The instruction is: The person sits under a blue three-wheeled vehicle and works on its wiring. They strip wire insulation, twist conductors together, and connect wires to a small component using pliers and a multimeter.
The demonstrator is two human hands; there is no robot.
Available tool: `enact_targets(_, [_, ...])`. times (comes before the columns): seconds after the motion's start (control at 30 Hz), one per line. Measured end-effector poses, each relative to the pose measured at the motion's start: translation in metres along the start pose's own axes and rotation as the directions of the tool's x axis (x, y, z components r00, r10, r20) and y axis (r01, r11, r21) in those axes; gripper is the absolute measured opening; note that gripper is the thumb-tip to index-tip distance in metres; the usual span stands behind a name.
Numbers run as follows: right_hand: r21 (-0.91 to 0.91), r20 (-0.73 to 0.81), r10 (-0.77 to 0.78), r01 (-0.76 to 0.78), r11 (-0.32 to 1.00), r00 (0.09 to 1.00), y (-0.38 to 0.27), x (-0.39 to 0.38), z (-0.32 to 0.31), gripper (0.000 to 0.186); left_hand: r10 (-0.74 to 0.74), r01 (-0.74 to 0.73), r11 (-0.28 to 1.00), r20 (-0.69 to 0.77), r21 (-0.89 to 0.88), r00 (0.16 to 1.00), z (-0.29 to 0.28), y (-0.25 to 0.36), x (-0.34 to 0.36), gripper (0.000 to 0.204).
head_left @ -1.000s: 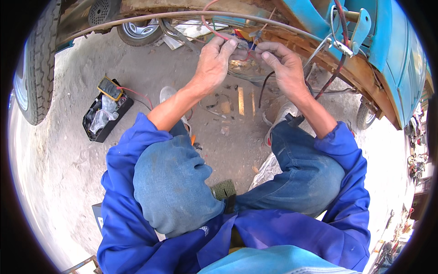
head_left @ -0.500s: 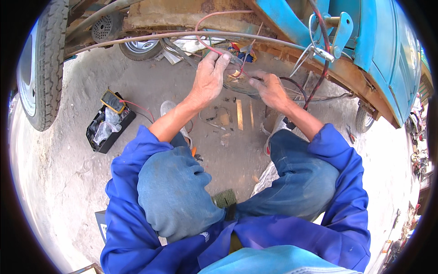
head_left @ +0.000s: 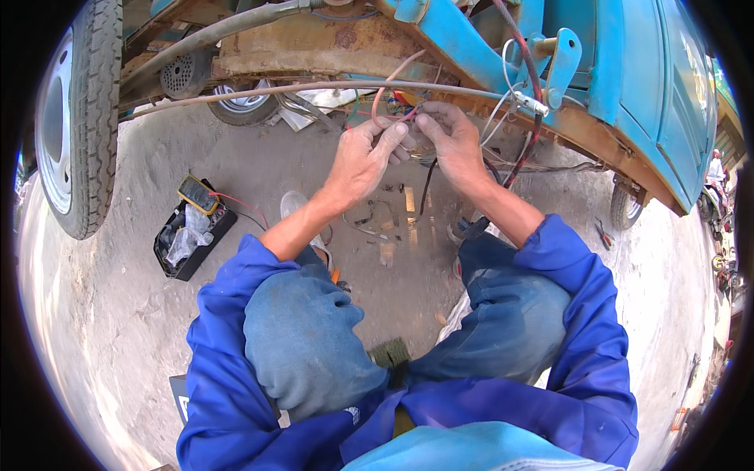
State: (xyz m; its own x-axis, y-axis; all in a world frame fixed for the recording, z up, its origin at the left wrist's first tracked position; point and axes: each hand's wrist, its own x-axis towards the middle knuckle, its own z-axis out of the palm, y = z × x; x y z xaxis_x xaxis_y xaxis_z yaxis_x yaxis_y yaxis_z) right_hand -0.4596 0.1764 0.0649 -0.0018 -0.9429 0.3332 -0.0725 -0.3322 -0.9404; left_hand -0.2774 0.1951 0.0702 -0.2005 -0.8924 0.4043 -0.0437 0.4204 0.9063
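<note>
**Fingertip work on a thin wire below a blue vehicle body**

The thin wire with pink-red insulation (head_left: 382, 93) curves in a loop at the picture's twelve o'clock. The left hand (head_left: 363, 159) pinches it between thumb and fingers; the right hand (head_left: 455, 147) has thumb and fingertips drawn close beside it, though I cannot tell whether they grip it. The step in hand looks like working the wire between both hands; the next move seems to call for a steady left pinch and fine right fingertip control.

From the hands, a curved, rust-brown metal rod (head_left: 314, 89) crosses at twelve o'clock, and the blue painted metal body (head_left: 667, 94) stands toward three. A black open tray (head_left: 207, 251) with a yellow-framed meter (head_left: 198, 195) lies at eight, red-handled pliers (head_left: 603, 235) at four.
</note>
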Motion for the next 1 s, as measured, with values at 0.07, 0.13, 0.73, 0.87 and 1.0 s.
enact_targets(0.07, [0.096,-0.094,-0.076,0.085,0.992,0.993,0.002,0.002,0.007,0.036,-0.074,0.075,0.997,0.067,-0.014,0.995,-0.006,0.002,0.0,0.056])
enact_targets(0.13, [0.013,-0.111,-0.14,0.142,0.99,0.984,0.004,0.006,0.009,0.035,-0.188,0.188,0.982,0.165,0.01,0.968,-0.015,0.006,0.003,0.065])
enact_targets(0.73, [0.056,0.003,-0.036,0.036,0.998,0.999,-0.002,0.009,0.009,0.025,-0.02,0.063,0.961,0.159,-0.268,0.987,-0.012,0.029,0.007,0.052])
enact_targets(0.87, [0.057,0.02,-0.054,0.053,0.997,0.998,-0.008,0.005,0.011,0.019,-0.1,0.075,0.943,-0.06,-0.326,0.993,-0.018,0.038,0.02,0.038])
enact_targets(1.0, [0.064,0.052,-0.024,0.021,0.998,0.998,-0.016,0.002,0.011,0.016,-0.071,0.087,0.991,0.151,-0.101,0.986,-0.025,0.046,0.033,0.047])
